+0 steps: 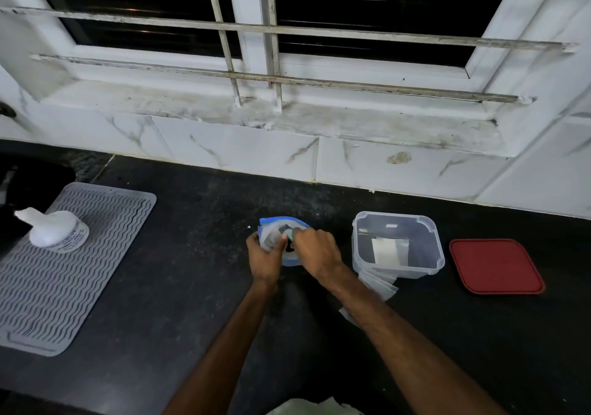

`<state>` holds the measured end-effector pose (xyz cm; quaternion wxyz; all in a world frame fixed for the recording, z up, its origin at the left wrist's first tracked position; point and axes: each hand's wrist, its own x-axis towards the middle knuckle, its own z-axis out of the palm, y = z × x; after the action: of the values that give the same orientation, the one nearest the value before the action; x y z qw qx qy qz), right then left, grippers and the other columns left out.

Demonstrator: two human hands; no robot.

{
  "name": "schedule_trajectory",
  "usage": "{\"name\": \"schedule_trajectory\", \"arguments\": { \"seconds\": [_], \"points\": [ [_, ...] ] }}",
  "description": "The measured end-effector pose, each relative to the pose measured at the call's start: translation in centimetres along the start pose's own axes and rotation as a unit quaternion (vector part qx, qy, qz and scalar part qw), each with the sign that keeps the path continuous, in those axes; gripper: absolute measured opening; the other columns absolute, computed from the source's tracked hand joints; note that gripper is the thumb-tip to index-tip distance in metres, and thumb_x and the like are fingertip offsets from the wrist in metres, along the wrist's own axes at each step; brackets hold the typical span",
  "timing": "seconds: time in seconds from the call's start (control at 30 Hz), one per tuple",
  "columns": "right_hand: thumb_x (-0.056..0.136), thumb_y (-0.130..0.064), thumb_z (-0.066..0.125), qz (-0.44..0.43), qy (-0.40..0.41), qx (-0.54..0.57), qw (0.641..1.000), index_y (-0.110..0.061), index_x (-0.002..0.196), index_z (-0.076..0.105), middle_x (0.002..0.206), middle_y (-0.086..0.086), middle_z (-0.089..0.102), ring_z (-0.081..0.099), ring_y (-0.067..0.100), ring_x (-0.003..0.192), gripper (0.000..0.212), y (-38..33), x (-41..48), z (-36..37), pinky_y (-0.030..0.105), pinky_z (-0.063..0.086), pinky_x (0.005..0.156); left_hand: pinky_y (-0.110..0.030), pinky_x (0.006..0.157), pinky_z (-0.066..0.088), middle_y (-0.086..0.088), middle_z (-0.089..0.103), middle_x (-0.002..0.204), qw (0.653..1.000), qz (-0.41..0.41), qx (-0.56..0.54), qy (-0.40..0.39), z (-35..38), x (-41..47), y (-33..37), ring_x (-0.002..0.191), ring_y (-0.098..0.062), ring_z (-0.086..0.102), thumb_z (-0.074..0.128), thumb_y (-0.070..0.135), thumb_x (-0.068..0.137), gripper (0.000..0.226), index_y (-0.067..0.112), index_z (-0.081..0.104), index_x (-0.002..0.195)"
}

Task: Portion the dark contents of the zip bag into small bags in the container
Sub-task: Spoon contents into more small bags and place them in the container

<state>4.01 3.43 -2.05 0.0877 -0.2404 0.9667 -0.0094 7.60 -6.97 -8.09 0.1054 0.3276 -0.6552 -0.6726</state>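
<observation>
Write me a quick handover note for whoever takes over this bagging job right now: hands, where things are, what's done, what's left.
Left hand: gripping a small clear plastic bag at the mouth of the blue-rimmed zip bag.
Right hand: fingers closed at the zip bag's opening on a pale scoop-like item; what it is cannot be told.
Clear square plastic container: open, right of the hands, one small bag inside. Red lid lies beside it. Spare clear bags lie in front of the container.
Done: apparently one portion.
Left: fill this bag, drop it in, repeat, fit the lid.
</observation>
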Motion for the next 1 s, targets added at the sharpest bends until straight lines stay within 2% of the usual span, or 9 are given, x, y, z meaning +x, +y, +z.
{"name": "schedule_trajectory", "arguments": {
  "seconds": [0.07, 0.23, 0.33, 0.4, 0.53, 0.6, 0.73, 0.9, 1.0],
  "points": [
    [0.095, -0.015, 0.047, -0.005, 0.01, 0.006, 1.0, -0.011, 0.119, 0.055, 0.109, 0.011, 0.067, 0.067, 0.031, 0.094, 0.026, 0.0, -0.1, 0.0, 0.039, 0.051, 0.073, -0.033, 0.078, 0.054, -0.006, 0.066, 0.106, 1.0, 0.0, 0.012, 0.011, 0.1, 0.1, -0.6, 0.094, -0.021, 0.065, 0.069, 0.011, 0.088, 0.037, 0.006, 0.055, 0.122],
    [0.099, -0.019, 0.042, 0.004, 0.062, 0.026, 0.998, -0.009, 0.12, 0.053, 0.105, 0.013, 0.068, 0.068, 0.033, 0.091, 0.026, 0.4, 0.0, -0.5, 0.037, 0.05, 0.071, -0.031, 0.072, 0.047, -0.008, 0.066, 0.091, 0.996, -0.015, 0.071, 0.048, 0.1, 0.3, 0.6, 0.088, -0.026, 0.064, 0.052, 0.004, 0.091, 0.014, 0.012, 0.063, 0.094],
    [0.101, -0.022, 0.042, 0.008, 0.085, 0.045, 0.995, -0.009, 0.119, 0.054, 0.103, 0.013, 0.069, 0.069, 0.031, 0.089, 0.026, 0.5, 0.1, -0.7, 0.035, 0.05, 0.069, -0.032, 0.075, 0.048, -0.012, 0.068, 0.104, 0.994, -0.036, 0.085, 0.054, 0.1, 0.8, 0.7, 0.096, -0.028, 0.065, 0.049, 0.018, 0.094, 0.025, 0.004, 0.064, 0.109],
    [0.101, -0.022, 0.042, 0.011, 0.089, 0.054, 0.994, -0.009, 0.12, 0.053, 0.104, 0.014, 0.069, 0.069, 0.032, 0.09, 0.026, 0.7, 0.1, -0.8, 0.035, 0.05, 0.069, -0.035, 0.079, 0.051, -0.012, 0.068, 0.108, 0.995, -0.029, 0.09, 0.036, 0.1, 1.0, 0.8, 0.098, -0.028, 0.064, 0.051, 0.025, 0.096, 0.031, 0.005, 0.064, 0.115],
    [0.101, -0.024, 0.042, -0.001, 0.084, 0.056, 0.995, -0.01, 0.123, 0.052, 0.104, 0.013, 0.069, 0.068, 0.03, 0.09, 0.028, 0.8, 0.0, -0.8, 0.035, 0.05, 0.07, -0.034, 0.076, 0.055, -0.004, 0.07, 0.095, 0.995, 0.0, 0.097, 0.007, -0.4, 1.2, 0.7, 0.086, -0.017, 0.067, 0.072, 0.04, 0.084, 0.031, 0.013, 0.067, 0.098],
    [0.101, -0.025, 0.043, -0.013, 0.088, 0.059, 0.994, -0.011, 0.123, 0.052, 0.104, 0.012, 0.069, 0.068, 0.029, 0.089, 0.028, 0.9, -0.2, -0.8, 0.034, 0.049, 0.068, -0.038, 0.076, 0.058, -0.005, 0.072, 0.092, 0.998, 0.014, 0.063, 0.001, -0.7, 1.2, 0.7, 0.086, -0.02, 0.069, 0.077, 0.031, 0.082, 0.023, 0.016, 0.068, 0.096],
    [0.101, -0.026, 0.045, -0.034, 0.108, 0.042, 0.993, -0.011, 0.121, 0.052, 0.104, 0.011, 0.07, 0.069, 0.029, 0.087, 0.027, 1.1, -0.3, -0.6, 0.034, 0.05, 0.068, -0.044, 0.075, 0.057, -0.007, 0.066, 0.09, 0.996, 0.068, 0.061, 0.019, -1.0, 0.7, 1.1, 0.086, -0.028, 0.067, 0.065, 0.004, 0.088, 0.013, 0.011, 0.058, 0.096],
    [0.1, -0.024, 0.047, -0.046, 0.13, 0.035, 0.99, -0.012, 0.126, 0.053, 0.107, 0.008, 0.069, 0.069, 0.03, 0.089, 0.029, 1.2, -0.1, -0.5, 0.037, 0.051, 0.07, -0.047, 0.082, 0.058, -0.013, 0.071, 0.099, 0.994, 0.037, 0.106, 0.001, -0.9, 1.6, 0.7, 0.092, -0.027, 0.069, 0.062, 0.02, 0.094, 0.021, 0.005, 0.067, 0.107],
    [0.09, -0.022, 0.063, -0.055, 0.159, 0.043, 0.985, -0.013, 0.117, 0.06, 0.093, 0.005, 0.071, 0.07, 0.026, 0.075, 0.028, 1.4, -0.3, -0.4, 0.032, 0.049, 0.058, -0.047, 0.08, 0.058, -0.01, 0.072, 0.096, 0.993, 0.026, 0.111, -0.007, -1.0, 1.9, 1.1, 0.089, -0.025, 0.069, 0.061, 0.025, 0.094, 0.019, 0.01, 0.069, 0.103]
  ]
}}
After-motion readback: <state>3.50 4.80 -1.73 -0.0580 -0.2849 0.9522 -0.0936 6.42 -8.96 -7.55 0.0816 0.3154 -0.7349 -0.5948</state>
